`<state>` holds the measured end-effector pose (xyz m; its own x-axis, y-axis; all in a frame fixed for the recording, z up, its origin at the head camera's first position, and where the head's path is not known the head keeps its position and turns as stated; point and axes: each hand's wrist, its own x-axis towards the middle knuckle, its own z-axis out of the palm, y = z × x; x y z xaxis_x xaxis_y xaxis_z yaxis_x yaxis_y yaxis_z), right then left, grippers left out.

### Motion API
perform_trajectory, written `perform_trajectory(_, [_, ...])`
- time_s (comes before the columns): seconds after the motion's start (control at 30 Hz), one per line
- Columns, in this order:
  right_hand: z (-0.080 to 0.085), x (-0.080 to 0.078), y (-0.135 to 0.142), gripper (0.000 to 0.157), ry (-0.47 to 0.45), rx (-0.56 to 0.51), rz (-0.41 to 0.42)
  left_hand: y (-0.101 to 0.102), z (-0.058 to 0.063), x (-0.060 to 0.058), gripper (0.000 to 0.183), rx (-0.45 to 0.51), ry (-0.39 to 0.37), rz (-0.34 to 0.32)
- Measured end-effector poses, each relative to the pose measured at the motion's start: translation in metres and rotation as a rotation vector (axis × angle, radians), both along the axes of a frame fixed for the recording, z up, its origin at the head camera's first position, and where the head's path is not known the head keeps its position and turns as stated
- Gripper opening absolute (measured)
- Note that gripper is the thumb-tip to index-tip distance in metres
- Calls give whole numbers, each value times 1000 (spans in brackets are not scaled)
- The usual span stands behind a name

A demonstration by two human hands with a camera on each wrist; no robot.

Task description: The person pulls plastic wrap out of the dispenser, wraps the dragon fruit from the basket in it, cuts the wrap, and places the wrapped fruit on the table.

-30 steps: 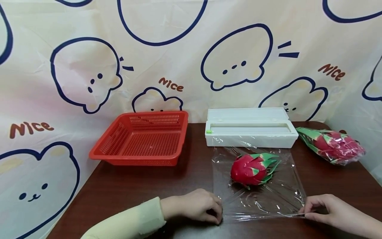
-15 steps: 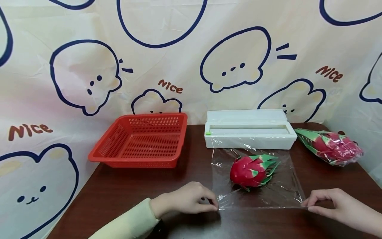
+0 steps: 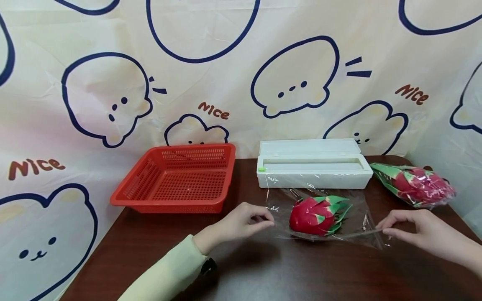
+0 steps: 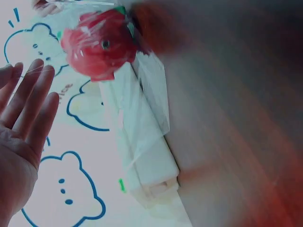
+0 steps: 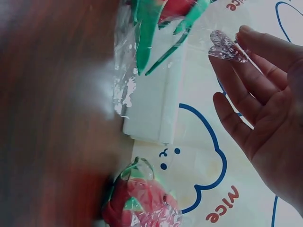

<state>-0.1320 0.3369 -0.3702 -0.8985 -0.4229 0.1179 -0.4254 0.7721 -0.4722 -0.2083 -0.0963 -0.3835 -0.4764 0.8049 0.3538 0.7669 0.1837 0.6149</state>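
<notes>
A red dragon fruit [image 3: 312, 216] with green leaf tips lies on clear plastic wrap [image 3: 279, 205], which runs forward from a white wrap dispenser box [image 3: 315, 180]. My left hand [image 3: 241, 221] pinches the near left corner of the wrap between thumb and fingertip. At the near right corner, my right hand [image 3: 418, 232] pinches the wrap, and a crumpled bit of it shows between thumb and fingers in the right wrist view. The near edge is raised off the table and crosses low in front of the fruit. Both hands are apart from the fruit.
A red plastic basket [image 3: 180, 208] stands at the back left. Behind on the right lies a second dragon fruit [image 3: 418, 184] covered in plastic wrap. The dark wooden table [image 3: 286, 271] ends at a printed cloth [image 3: 211, 83] along the back.
Both hands have lifted the wrap's near edge off the table and carried it away from me toward the fruit. The fruit and the dispenser box have not moved on the table.
</notes>
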Motion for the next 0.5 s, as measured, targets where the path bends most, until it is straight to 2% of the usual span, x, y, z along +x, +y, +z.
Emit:
perform_trajectory(0.17, [5, -16, -5, 22, 88, -38, -12, 7, 4, -16, 3, 31, 7, 45])
perform_trajectory(0.33, [4, -36, -13, 30, 266, -83, 2, 18, 1, -34, 6, 43, 4, 114])
perform_trajectory(0.4, [5, -44, -18, 26, 277, -84, -19, 24, 1, -41, 8, 40, -19, 151])
perform_trajectory(0.5, [7, -55, -28, 12, 205, -92, -78, 35, 0, -49, 12, 35, -89, 186])
